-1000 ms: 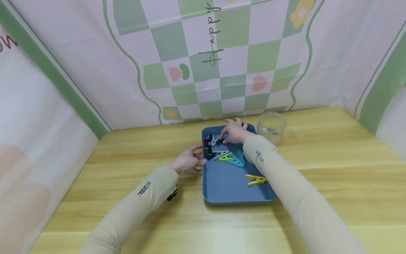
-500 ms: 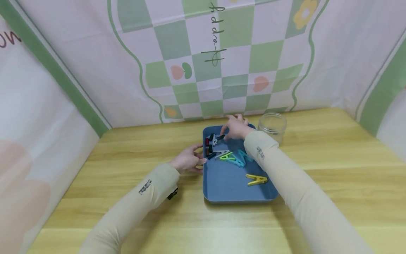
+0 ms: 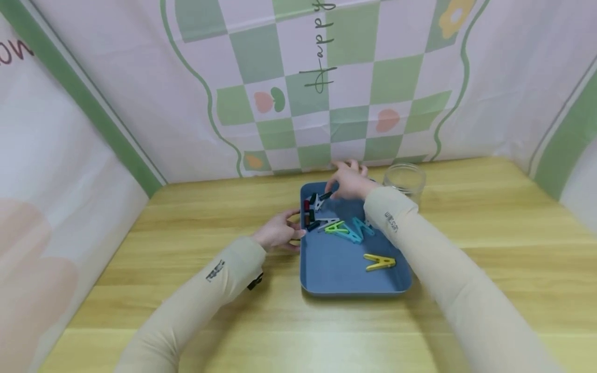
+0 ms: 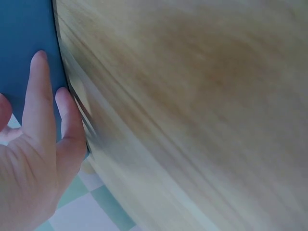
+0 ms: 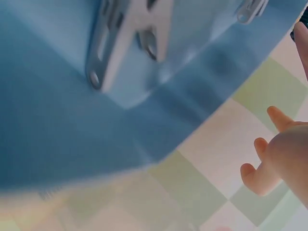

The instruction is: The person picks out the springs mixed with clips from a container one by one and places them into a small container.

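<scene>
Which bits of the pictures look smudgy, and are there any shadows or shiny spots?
Head view: mostly clear, with a pale shine low on the table and soft shadows by the tray and the sleeves; left wrist view: the table looks smeary, the left hand crisper; right wrist view: the tray's lower edge and cloth look fuzzy, the grey clip sharper.

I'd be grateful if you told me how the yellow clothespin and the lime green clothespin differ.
The yellow clothespin looks larger than the lime green clothespin. Their colors differ: the first is yellow, the second bright green. The yellow clothespin lies apart from the others; the lime green clothespin sits in a cluster with others. Both lie in the blue tray.
</scene>
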{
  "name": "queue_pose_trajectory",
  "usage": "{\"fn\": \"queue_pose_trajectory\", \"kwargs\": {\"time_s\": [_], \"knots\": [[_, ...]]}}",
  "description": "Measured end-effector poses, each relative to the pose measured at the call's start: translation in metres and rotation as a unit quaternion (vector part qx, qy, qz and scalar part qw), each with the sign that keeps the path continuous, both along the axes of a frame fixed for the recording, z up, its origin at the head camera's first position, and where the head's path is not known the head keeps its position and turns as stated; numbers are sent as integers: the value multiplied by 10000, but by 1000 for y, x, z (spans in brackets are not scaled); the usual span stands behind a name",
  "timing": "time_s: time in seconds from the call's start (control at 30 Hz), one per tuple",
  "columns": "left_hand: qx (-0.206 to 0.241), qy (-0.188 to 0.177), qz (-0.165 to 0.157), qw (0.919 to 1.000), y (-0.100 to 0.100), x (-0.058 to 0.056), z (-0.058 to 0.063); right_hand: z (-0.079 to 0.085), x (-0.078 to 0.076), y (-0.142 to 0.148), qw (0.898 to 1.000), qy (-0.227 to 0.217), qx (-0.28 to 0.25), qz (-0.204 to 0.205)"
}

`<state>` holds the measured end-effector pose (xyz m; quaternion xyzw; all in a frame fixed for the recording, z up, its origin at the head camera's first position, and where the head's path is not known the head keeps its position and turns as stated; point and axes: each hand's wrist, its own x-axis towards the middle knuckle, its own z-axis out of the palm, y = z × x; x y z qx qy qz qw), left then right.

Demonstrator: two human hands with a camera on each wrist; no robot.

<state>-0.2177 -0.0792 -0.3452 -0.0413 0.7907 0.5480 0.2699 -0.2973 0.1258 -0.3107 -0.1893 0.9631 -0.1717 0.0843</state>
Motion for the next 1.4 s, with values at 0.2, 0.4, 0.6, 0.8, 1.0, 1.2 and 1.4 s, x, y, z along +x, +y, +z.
{"fn": "queue_pose_trajectory", "kwargs": {"time_s": [0.2, 0.4, 0.6, 0.8, 1.0, 1.2, 1.4], "knots": [[-23, -16, 49, 10000, 1, 1, 6, 10, -1, 1, 9998, 205, 31, 36], [-70, -19, 61, 10000, 0, 2, 6, 14, 1, 4, 9998, 173, 19, 71], [-66, -1, 60, 10000, 0, 2, 2, 18, 2, 4, 9996, 239, 24, 123], [-94, -3, 78, 9999, -1, 1, 0, 23, 6, 5, 9994, 307, 55, 146], [-22, -36, 114, 9999, -1, 0, -1, 29, 9, 6, 9993, 327, 24, 186], [-32, -24, 59, 10000, 0, 0, -2, 31, 13, 9, 9990, 397, 54, 198], [40, -19, 48, 10000, 1, 0, -2, 34, 18, 14, 9985, 454, -5, 290]]}}
